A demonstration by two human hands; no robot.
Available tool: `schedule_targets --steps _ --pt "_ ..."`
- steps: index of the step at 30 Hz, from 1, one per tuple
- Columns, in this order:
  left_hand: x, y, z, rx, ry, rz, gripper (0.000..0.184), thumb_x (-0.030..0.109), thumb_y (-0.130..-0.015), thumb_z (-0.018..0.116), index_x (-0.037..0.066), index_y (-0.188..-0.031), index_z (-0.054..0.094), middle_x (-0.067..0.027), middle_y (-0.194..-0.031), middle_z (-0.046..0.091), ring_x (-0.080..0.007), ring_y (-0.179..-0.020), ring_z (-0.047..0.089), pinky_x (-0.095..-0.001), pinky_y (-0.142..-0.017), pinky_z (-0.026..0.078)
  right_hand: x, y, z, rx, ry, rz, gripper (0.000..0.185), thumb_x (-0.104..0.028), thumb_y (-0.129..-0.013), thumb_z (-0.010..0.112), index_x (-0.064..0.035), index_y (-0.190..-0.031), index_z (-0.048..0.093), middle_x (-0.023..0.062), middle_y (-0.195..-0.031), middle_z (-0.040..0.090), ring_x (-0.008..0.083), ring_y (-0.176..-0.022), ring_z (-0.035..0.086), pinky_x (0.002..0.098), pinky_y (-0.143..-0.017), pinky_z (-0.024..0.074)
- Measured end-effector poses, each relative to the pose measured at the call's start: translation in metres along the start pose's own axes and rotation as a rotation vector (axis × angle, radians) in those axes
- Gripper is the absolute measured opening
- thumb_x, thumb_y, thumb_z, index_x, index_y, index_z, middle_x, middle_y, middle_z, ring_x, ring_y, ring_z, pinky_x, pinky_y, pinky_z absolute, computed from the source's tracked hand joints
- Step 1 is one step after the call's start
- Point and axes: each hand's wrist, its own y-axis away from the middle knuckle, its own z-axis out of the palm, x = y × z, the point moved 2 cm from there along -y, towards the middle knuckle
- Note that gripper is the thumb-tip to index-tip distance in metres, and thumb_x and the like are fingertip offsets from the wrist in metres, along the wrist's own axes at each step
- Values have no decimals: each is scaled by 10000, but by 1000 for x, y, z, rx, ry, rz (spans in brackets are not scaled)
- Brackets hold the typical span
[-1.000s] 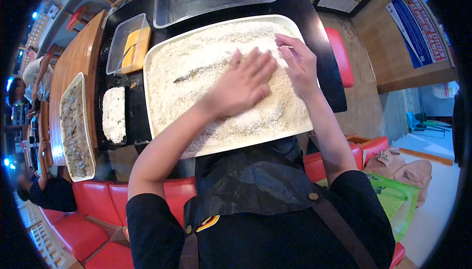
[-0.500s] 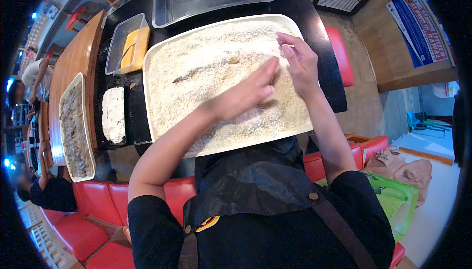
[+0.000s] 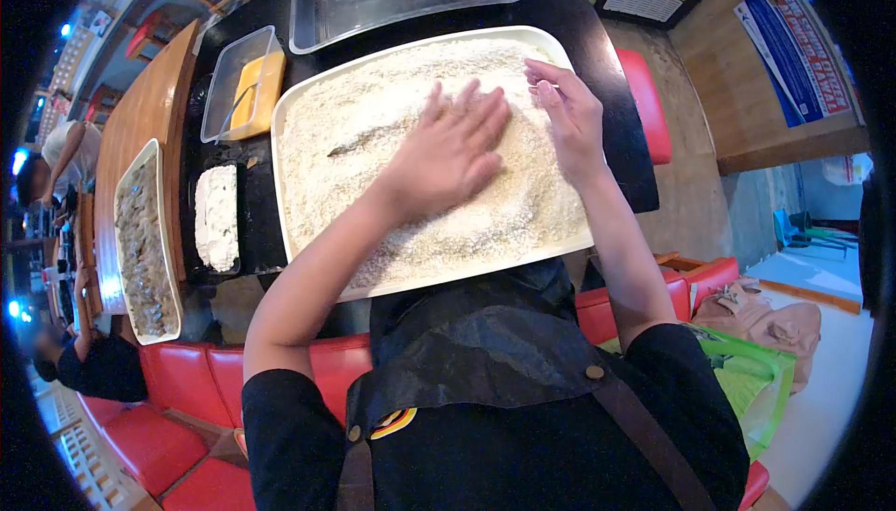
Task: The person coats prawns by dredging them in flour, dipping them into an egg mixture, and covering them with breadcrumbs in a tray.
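A large cream tray (image 3: 297, 264) full of pale, coarse crumbs (image 3: 504, 231) lies in front of me. Along its middle is a long mound dusted with crumbs, a dark pointed tip (image 3: 351, 148) showing at its left end. My left hand (image 3: 448, 152) is open over the mound, fingers spread and slightly blurred, palm down. At the tray's right side, my right hand (image 3: 571, 124) has its thumb and fingers curled together near the mound's far end. What they hold, if anything, is hidden. Pale crumbs dust the fingers.
A clear tub (image 3: 217, 91) with a yellow block and a utensil stands at the upper left. Below it is a black tray (image 3: 229, 266) with white-coated food. Further left is a long tray (image 3: 175, 310) of greyish pieces. A clear empty-looking container (image 3: 411, 2) sits behind.
My left hand has moved left along the mound, away from my right hand, and its fingers have spread. My right hand has stayed nearly still.
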Motion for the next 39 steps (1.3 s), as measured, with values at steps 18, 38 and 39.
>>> schedule_targets --steps 18,38,39 --pt "22 5 10 -55 216 120 758 533 -1009 280 -6 -1531 174 -188 -1606 164 -337 -1499 106 -513 -1208 56 -3 1 1 6 50 -54 246 -120 -934 590 -23 -1148 663 134 -1092 672 240 -1021 652 328 -892 510" --pt "-5 105 -42 215 475 -436 350 85 -767 776 68 -1108 699 -109 -940 691 -246 -815 675 -328 -759 544 -25 -4 20 -803 229 -281 376 -35 -722 747 -36 -1093 686 116 -996 656 270 -980 613 360 -835 511" --pt "-5 106 -41 277 429 -385 360 78 -766 775 70 -1118 700 -108 -941 697 -246 -808 676 -327 -757 546 -20 -2 18 -815 245 -244 385 -40 -720 759 -40 -1099 689 115 -993 658 268 -981 615 358 -840 512"
